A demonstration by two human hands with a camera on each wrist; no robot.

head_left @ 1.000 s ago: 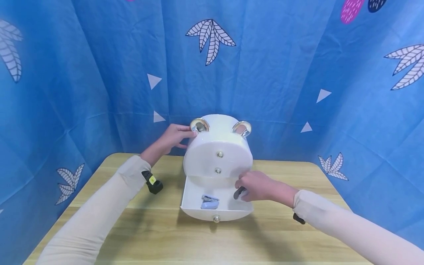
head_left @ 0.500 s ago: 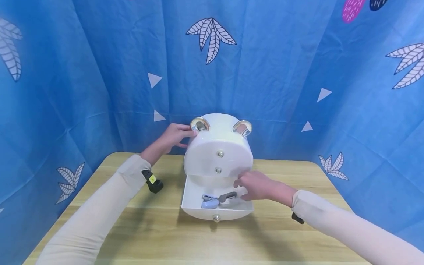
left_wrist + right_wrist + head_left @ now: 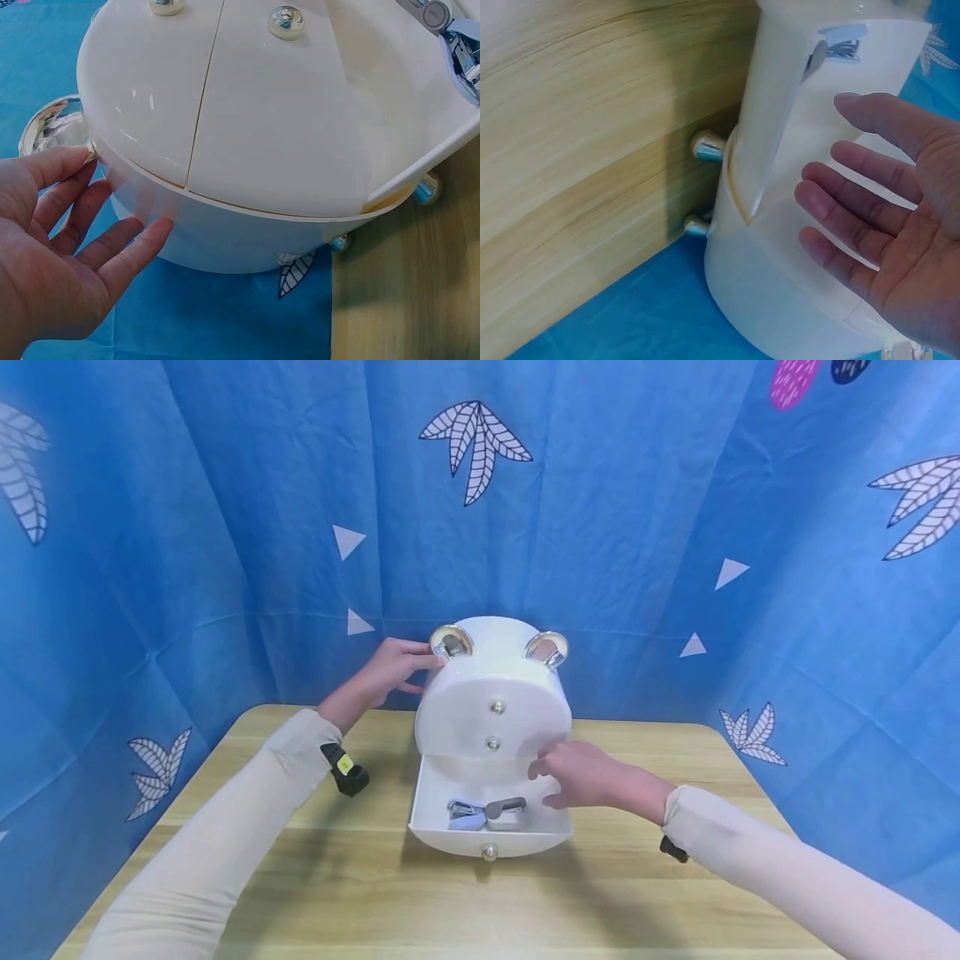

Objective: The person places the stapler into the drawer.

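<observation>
Both hands are at the white round drawer box (image 3: 492, 710), which stands at the middle of the wooden worktop (image 3: 300, 893). At the box's upper left, the left hand (image 3: 390, 670) rests with fingers (image 3: 112, 251) straight and relaxed against the side wall, just beside a shiny ear-shaped knob (image 3: 452, 642); it grips nothing. To the right of centre, the right hand (image 3: 581, 775) hovers with loosely spread fingers (image 3: 855, 202) over the pulled-out bottom drawer (image 3: 491, 837), holding nothing. Inside that drawer, low in the frame's middle, lie a pale blue stapler (image 3: 467, 814) and a grey stapler (image 3: 506, 809), touching each other. Blue patterned cloth (image 3: 225, 527) hangs behind.
</observation>
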